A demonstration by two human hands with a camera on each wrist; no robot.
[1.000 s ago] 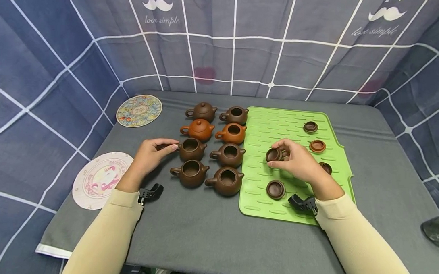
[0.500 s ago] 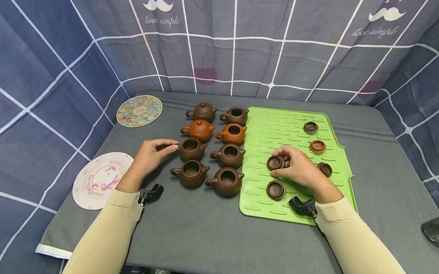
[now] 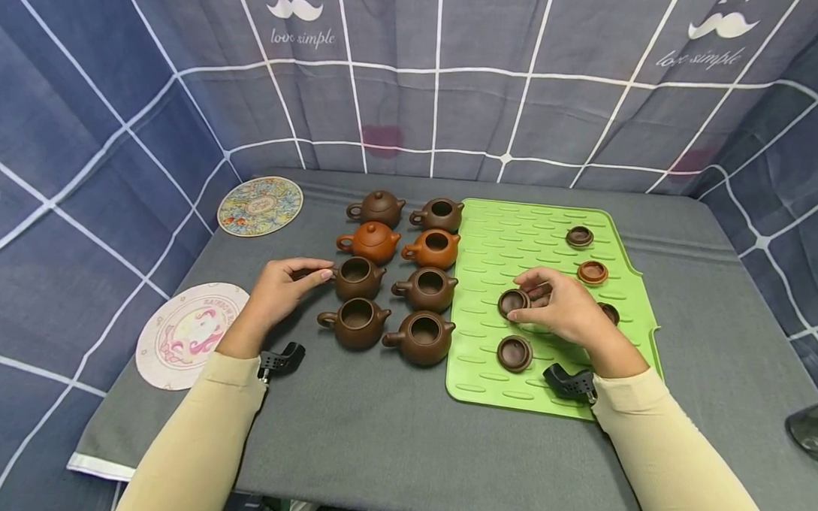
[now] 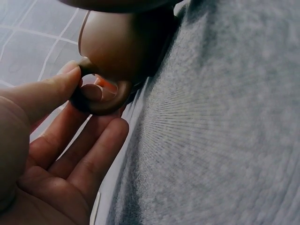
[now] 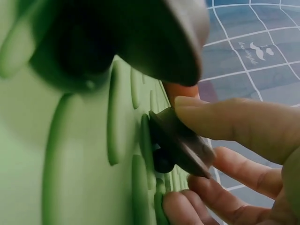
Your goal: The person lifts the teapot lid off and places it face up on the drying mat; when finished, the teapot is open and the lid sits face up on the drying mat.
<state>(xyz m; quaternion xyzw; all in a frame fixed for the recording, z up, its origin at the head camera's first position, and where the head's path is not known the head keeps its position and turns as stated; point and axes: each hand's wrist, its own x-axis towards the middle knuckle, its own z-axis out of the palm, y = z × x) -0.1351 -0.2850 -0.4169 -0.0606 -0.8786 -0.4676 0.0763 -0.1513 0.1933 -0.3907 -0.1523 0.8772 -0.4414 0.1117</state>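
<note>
My left hand (image 3: 279, 292) pinches the handle of a small brown lidless teapot (image 3: 356, 278). In the left wrist view the thumb lies on top of the loop handle (image 4: 110, 105) of that teapot (image 4: 119, 44). On the green mat, my right hand (image 3: 566, 306) holds a dark brown teapot lid (image 3: 513, 303), its hollow side up. Seen from the right wrist, the thumb touches the lid's (image 5: 185, 143) upper edge, fingertips are at the lower edge, and the knob meets the mat. A second upturned brown lid (image 3: 514, 354) lies nearer the body.
Two columns of teapots stand left of the green mat (image 3: 486, 378). A brown teapot (image 3: 378, 208) and an orange teapot (image 3: 371, 241) at the back left wear lids. More upturned lids, including an orange lid (image 3: 592, 273), lie at the mat's right. Two round mats (image 3: 190, 338) lie far left.
My right hand has brought the lid toward the body and down onto the mat, then shifted slightly away and right while the lid stays put. The left hand has not moved.
</note>
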